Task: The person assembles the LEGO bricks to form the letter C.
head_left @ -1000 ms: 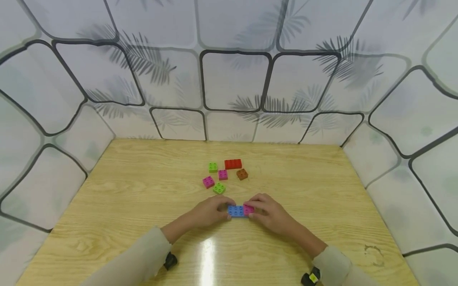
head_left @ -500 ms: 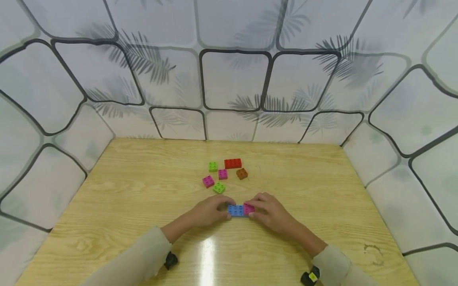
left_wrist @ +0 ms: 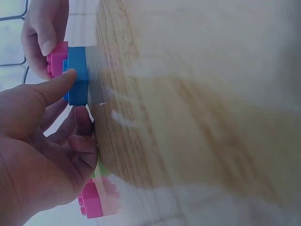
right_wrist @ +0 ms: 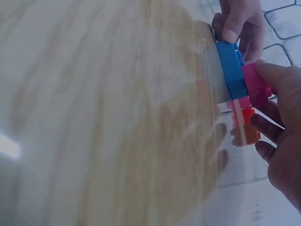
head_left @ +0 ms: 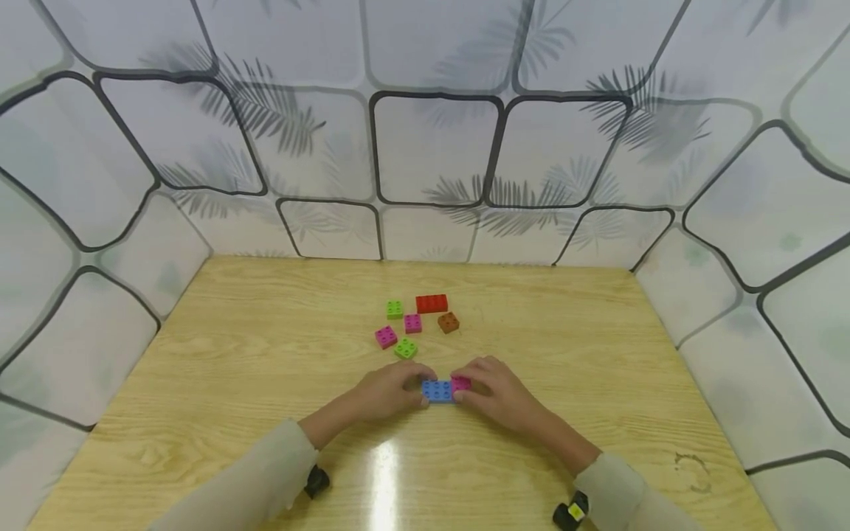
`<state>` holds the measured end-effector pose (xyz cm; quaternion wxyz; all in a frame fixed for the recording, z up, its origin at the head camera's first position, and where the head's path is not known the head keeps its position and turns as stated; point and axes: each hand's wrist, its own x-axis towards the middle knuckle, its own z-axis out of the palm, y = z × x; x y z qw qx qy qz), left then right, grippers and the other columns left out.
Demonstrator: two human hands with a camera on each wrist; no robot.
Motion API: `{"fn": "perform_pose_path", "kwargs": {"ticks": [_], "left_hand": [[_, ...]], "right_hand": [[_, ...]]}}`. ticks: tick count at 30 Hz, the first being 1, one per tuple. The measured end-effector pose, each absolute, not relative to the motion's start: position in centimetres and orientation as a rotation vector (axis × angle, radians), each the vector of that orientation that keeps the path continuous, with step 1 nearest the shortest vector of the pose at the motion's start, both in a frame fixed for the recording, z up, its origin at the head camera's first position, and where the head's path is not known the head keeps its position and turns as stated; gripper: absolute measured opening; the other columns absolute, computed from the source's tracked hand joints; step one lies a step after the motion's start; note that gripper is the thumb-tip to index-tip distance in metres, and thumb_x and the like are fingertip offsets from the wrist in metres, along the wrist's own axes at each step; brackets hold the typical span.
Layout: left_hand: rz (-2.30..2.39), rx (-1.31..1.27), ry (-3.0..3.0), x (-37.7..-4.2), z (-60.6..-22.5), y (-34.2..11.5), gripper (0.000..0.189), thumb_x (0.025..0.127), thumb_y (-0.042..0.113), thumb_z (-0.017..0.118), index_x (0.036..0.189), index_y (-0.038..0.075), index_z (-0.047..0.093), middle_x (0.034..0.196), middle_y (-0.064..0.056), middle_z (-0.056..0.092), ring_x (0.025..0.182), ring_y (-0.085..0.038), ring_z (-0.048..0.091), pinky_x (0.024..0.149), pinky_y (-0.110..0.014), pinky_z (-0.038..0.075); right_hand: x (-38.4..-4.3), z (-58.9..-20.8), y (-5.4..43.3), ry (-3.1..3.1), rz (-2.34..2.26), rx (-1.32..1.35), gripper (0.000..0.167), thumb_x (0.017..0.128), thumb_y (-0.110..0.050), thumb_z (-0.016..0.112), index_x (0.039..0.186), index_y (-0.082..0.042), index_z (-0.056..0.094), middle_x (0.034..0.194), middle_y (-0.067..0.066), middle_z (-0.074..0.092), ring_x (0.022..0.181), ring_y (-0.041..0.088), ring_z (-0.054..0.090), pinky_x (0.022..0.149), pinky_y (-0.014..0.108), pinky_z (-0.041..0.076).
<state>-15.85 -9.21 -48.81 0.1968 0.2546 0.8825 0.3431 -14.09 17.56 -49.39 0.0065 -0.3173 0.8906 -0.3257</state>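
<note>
A long blue toy brick [head_left: 437, 391] lies on the table near the person. My left hand [head_left: 385, 392] pinches its left end between thumb and fingers. On top of the blue brick's right end sits a square pink brick [right_wrist: 255, 76], partly covered by fingers in the head view. My right hand [head_left: 502, 396] grips this pink brick, thumb on the near side and fingers on the far side. In the left wrist view the blue brick [left_wrist: 79, 77] stands on the wood, the thumb pressed on its near side.
Beyond the hands lie loose bricks: a red one [head_left: 432, 304], a brown one [head_left: 448, 322], two pink ones [head_left: 412, 323] and two green ones [head_left: 406, 349]. Patterned panels [head_left: 434, 151] enclose the wooden table [head_left: 279, 317] at the back and sides.
My right thumb and fingers have shifted slightly left over the pink brick. The left hand, the blue brick and the loose bricks stay where they were.
</note>
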Motion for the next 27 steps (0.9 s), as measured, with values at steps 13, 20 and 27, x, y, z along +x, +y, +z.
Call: {"fn": "perform_pose_path", "kwargs": {"ticks": [13, 20, 27], "left_hand": [[0.963, 0.705, 2.465, -15.8, -48.7, -9.3, 0.037, 0.095, 0.034, 0.070, 0.131, 0.026, 0.064, 0.138, 0.003, 0.061, 0.134, -0.024, 0.052, 0.109, -0.055, 0.040], [0.967, 0.713, 2.473, -15.8, -48.7, -9.3, 0.036, 0.095, 0.033, 0.070, 0.130, 0.028, 0.064, 0.138, 0.003, 0.061, 0.135, -0.024, 0.051, 0.110, -0.055, 0.039], [0.960, 0.685, 2.460, -15.8, -48.6, -9.2, 0.035, 0.095, 0.034, 0.070, 0.130, 0.028, 0.064, 0.137, 0.004, 0.061, 0.136, -0.023, 0.050, 0.111, -0.054, 0.038]], "right_hand": [[-14.3, -49.2, 17.1, 2.789, -1.066, -0.971, 0.030, 0.092, -0.031, 0.074, 0.118, -0.016, 0.073, 0.105, -0.011, 0.065, 0.097, 0.008, 0.054, 0.088, 0.035, 0.044], [-14.4, -50.0, 17.3, 2.742, -1.193, -0.896, 0.033, 0.091, -0.034, 0.075, 0.120, -0.018, 0.072, 0.105, -0.016, 0.067, 0.100, 0.008, 0.054, 0.089, 0.034, 0.045], [-14.3, -50.0, 17.5, 2.655, -1.277, -0.808, 0.035, 0.092, -0.035, 0.074, 0.122, -0.018, 0.071, 0.118, -0.012, 0.068, 0.114, 0.013, 0.058, 0.100, 0.041, 0.046]]}}
